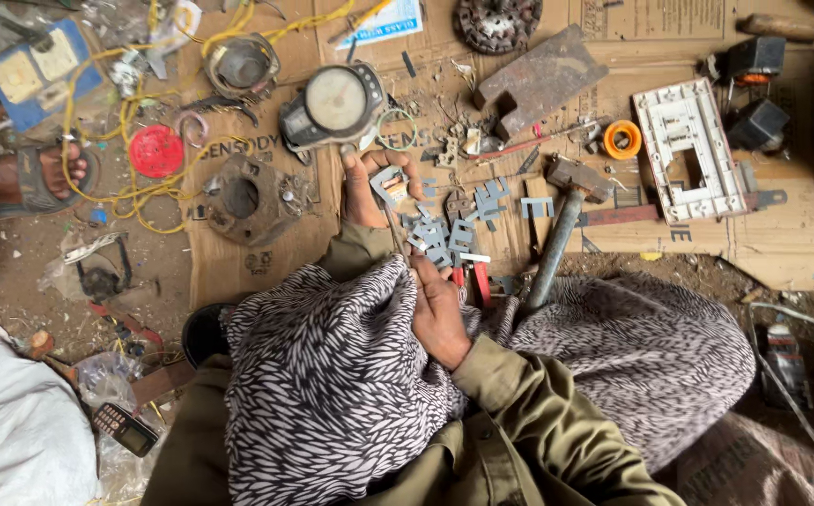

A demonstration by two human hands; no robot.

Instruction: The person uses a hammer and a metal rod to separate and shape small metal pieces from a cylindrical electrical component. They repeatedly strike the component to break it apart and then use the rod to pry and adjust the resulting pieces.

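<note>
My left hand reaches out over the cardboard and grips a small grey E-shaped metal plate between thumb and fingers. My right hand rests on my patterned lap and holds a thin rod that runs up toward the left hand. Several more grey E-shaped plates lie scattered on the cardboard just right of the left hand. A hammer with a metal handle lies beside them, and red-handled pliers poke out by my right knee.
A round gauge, a rusty round housing, a red disc, tangled yellow wire, a white plastic frame, a tape roll and a metal block crowd the cardboard. Another person's sandalled foot is at left.
</note>
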